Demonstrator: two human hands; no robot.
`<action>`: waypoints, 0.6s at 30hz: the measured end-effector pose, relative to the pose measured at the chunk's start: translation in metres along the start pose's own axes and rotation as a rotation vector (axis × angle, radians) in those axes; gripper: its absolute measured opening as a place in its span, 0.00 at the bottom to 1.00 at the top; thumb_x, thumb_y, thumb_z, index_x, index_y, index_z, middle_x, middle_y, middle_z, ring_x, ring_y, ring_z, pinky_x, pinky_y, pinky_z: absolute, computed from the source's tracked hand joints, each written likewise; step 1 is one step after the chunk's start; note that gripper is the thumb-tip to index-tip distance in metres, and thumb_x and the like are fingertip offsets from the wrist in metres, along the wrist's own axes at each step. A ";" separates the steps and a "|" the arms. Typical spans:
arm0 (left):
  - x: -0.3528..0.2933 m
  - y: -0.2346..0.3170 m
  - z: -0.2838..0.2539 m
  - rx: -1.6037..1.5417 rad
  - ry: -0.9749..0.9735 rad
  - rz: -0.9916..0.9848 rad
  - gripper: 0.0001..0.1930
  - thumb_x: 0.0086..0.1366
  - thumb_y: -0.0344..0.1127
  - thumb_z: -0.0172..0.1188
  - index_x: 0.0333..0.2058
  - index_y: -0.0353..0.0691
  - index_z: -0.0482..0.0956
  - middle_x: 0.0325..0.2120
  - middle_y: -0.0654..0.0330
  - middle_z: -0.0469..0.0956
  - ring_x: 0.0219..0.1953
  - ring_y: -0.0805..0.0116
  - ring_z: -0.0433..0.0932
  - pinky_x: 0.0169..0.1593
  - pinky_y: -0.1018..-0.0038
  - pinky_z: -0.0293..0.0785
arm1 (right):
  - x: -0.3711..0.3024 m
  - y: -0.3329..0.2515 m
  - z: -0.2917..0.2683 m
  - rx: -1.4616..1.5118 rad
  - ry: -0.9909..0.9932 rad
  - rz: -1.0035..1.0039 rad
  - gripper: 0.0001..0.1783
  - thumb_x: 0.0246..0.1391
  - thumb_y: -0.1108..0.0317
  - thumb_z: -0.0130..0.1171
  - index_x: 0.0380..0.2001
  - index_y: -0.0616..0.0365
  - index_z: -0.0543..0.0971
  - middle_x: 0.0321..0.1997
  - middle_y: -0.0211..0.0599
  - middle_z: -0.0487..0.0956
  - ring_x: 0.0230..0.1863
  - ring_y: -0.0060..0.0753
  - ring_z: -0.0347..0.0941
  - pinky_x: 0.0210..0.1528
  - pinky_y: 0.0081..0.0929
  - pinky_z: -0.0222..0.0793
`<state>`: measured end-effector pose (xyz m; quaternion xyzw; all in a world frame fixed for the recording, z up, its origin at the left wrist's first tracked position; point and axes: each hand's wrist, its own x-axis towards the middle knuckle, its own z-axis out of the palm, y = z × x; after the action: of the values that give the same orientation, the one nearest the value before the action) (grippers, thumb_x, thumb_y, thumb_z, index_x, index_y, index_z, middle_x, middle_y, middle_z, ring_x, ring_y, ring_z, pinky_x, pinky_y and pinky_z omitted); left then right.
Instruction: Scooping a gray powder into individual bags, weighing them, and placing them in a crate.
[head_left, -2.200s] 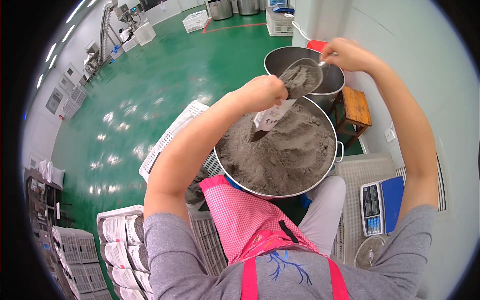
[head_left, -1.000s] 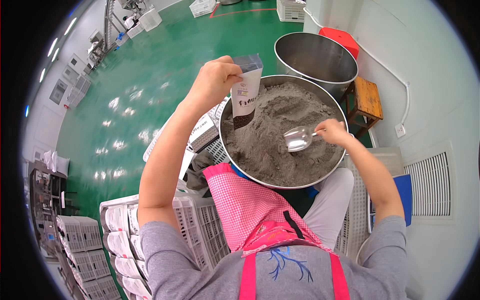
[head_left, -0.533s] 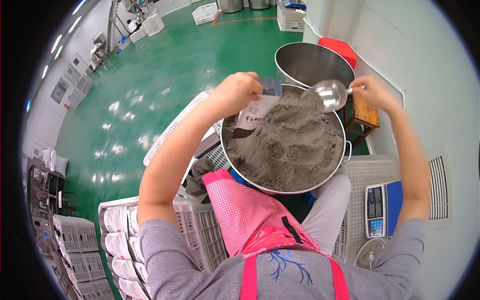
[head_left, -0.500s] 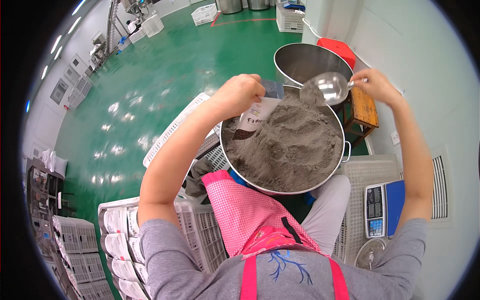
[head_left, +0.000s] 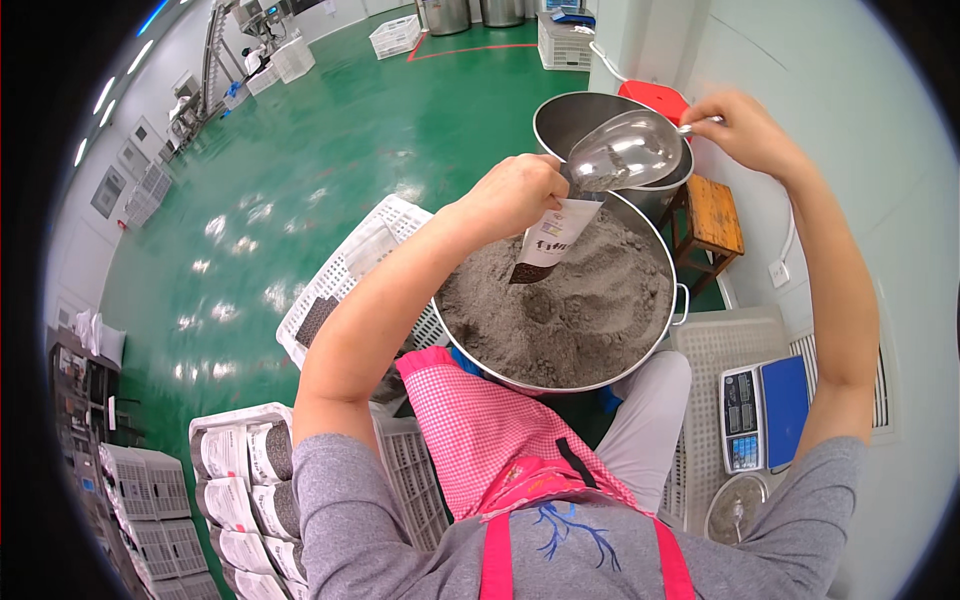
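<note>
My left hand (head_left: pixel 515 192) gripped a small white pouch (head_left: pixel 552 238) over the big steel basin (head_left: pixel 668 262) of grey powder (head_left: pixel 560 310). My right hand (head_left: pixel 742 127) clenched the metal scoop (head_left: pixel 625 150), tipped just above the pouch's mouth.

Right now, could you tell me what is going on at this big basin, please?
A person in a pink checked apron sits over a large metal basin heaped with grey powder. The left hand holds a small white pouch above the powder, while the right hand holds a metal scoop by its handle, tipped toward the pouch's mouth. The scoop's bowl looks nearly empty. Filled pouches lie stacked at the lower left, and a scale sits at the right.
</note>
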<state>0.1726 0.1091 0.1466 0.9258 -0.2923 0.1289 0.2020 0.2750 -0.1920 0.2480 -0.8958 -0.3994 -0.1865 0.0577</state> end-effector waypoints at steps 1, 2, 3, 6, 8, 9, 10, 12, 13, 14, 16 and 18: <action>-0.003 -0.002 -0.002 0.002 0.003 -0.004 0.07 0.55 0.26 0.64 0.34 0.34 0.84 0.34 0.51 0.78 0.39 0.48 0.78 0.43 0.60 0.74 | -0.005 0.007 0.000 0.197 -0.089 0.126 0.09 0.58 0.67 0.59 0.39 0.57 0.85 0.37 0.37 0.83 0.42 0.35 0.77 0.49 0.34 0.68; -0.005 -0.004 -0.003 -0.024 0.001 -0.062 0.07 0.55 0.26 0.64 0.34 0.34 0.84 0.34 0.51 0.78 0.39 0.48 0.78 0.43 0.60 0.74 | -0.011 0.014 0.001 0.392 -0.179 0.254 0.10 0.58 0.67 0.59 0.40 0.58 0.85 0.38 0.37 0.84 0.42 0.32 0.77 0.49 0.32 0.68; -0.009 -0.007 -0.005 -0.048 -0.001 -0.125 0.07 0.55 0.26 0.65 0.34 0.34 0.84 0.34 0.51 0.78 0.39 0.48 0.78 0.43 0.61 0.74 | -0.018 0.019 0.006 0.394 -0.181 0.247 0.10 0.58 0.67 0.59 0.40 0.58 0.85 0.38 0.37 0.84 0.42 0.32 0.77 0.49 0.32 0.68; -0.020 -0.014 -0.017 -0.003 0.055 -0.072 0.06 0.55 0.26 0.65 0.33 0.34 0.84 0.33 0.52 0.78 0.38 0.49 0.78 0.42 0.61 0.74 | -0.047 0.036 0.039 0.476 -0.125 0.435 0.12 0.59 0.66 0.60 0.41 0.61 0.85 0.38 0.40 0.85 0.41 0.30 0.78 0.48 0.28 0.69; -0.025 -0.013 -0.025 -0.002 0.069 -0.099 0.06 0.55 0.26 0.65 0.33 0.34 0.84 0.33 0.52 0.78 0.37 0.50 0.79 0.42 0.61 0.74 | -0.065 0.049 0.080 0.298 -0.169 0.447 0.11 0.57 0.66 0.59 0.40 0.57 0.86 0.37 0.40 0.85 0.40 0.35 0.80 0.48 0.36 0.68; -0.029 -0.013 -0.028 0.000 0.082 -0.124 0.06 0.55 0.26 0.65 0.32 0.34 0.84 0.33 0.53 0.78 0.37 0.50 0.79 0.41 0.62 0.74 | -0.071 0.037 0.101 0.105 -0.255 0.420 0.11 0.56 0.63 0.60 0.39 0.52 0.87 0.40 0.38 0.85 0.43 0.37 0.79 0.50 0.39 0.68; -0.036 -0.014 -0.028 0.004 0.079 -0.128 0.06 0.55 0.26 0.65 0.32 0.34 0.84 0.33 0.53 0.78 0.37 0.50 0.79 0.41 0.62 0.74 | -0.075 0.017 0.125 -0.085 -0.336 0.388 0.11 0.56 0.61 0.60 0.38 0.46 0.87 0.42 0.36 0.84 0.47 0.40 0.79 0.51 0.42 0.67; -0.046 -0.014 -0.025 -0.027 0.173 -0.093 0.05 0.56 0.26 0.65 0.32 0.34 0.84 0.32 0.53 0.78 0.35 0.51 0.79 0.40 0.63 0.75 | -0.092 -0.008 0.200 -0.358 -0.526 0.227 0.09 0.52 0.61 0.61 0.33 0.44 0.87 0.41 0.40 0.85 0.47 0.45 0.79 0.44 0.53 0.63; -0.050 -0.014 -0.021 -0.022 0.174 -0.092 0.05 0.56 0.26 0.65 0.32 0.34 0.84 0.32 0.53 0.78 0.35 0.51 0.79 0.40 0.63 0.75 | -0.102 -0.024 0.238 -0.397 -0.662 0.163 0.08 0.50 0.61 0.62 0.33 0.42 0.87 0.42 0.40 0.84 0.51 0.46 0.77 0.47 0.55 0.63; -0.049 -0.015 -0.014 -0.055 0.182 -0.059 0.04 0.56 0.25 0.64 0.32 0.34 0.83 0.33 0.53 0.78 0.35 0.51 0.79 0.40 0.63 0.75 | -0.128 -0.030 0.292 -0.333 -0.629 0.196 0.10 0.49 0.62 0.63 0.36 0.43 0.87 0.38 0.39 0.84 0.52 0.47 0.77 0.53 0.55 0.62; -0.052 -0.018 -0.015 -0.070 0.192 -0.045 0.04 0.56 0.25 0.64 0.32 0.34 0.83 0.33 0.53 0.78 0.35 0.51 0.79 0.40 0.63 0.75 | -0.130 -0.052 0.321 -0.058 -0.846 0.232 0.14 0.53 0.63 0.61 0.44 0.46 0.86 0.41 0.40 0.82 0.55 0.47 0.75 0.59 0.54 0.61; -0.058 -0.011 -0.018 -0.061 0.180 -0.059 0.04 0.57 0.24 0.64 0.32 0.33 0.83 0.33 0.53 0.78 0.36 0.52 0.79 0.40 0.64 0.75 | -0.115 -0.057 0.291 -0.016 -0.838 0.136 0.16 0.55 0.62 0.61 0.47 0.48 0.84 0.47 0.43 0.81 0.56 0.45 0.75 0.59 0.53 0.62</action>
<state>0.1310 0.1535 0.1389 0.9121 -0.2494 0.1968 0.2592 0.2465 -0.1604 -0.0673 -0.9188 -0.3269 0.1950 -0.1045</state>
